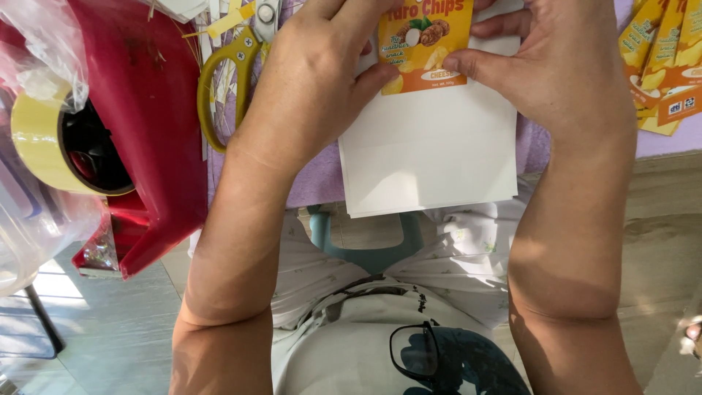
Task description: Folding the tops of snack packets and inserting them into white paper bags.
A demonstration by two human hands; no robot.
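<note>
Head view: the left hand (322, 66) is laid flat, fingers pressed down on the left edge of an orange-and-yellow label (424, 45), its thumb at the label's lower left corner. The right hand (556, 66) is likewise pressed flat against the label's right edge, thumb tip on the lower right corner; nothing is pinched or gripped by either hand. The label is positioned at the upper middle of a white pouch (431, 153), topmost of a thin stack that overhangs the near edge of the purple-covered worktop (314, 183).

The label is judged to be placed and in the course of being smoothed down. Further loose labels (662, 62) are seen at the right, so more labelling appears to remain. Yellow-handled scissors (230, 69) and a red tape dispenser (139, 124) lie at the left, untouched.
</note>
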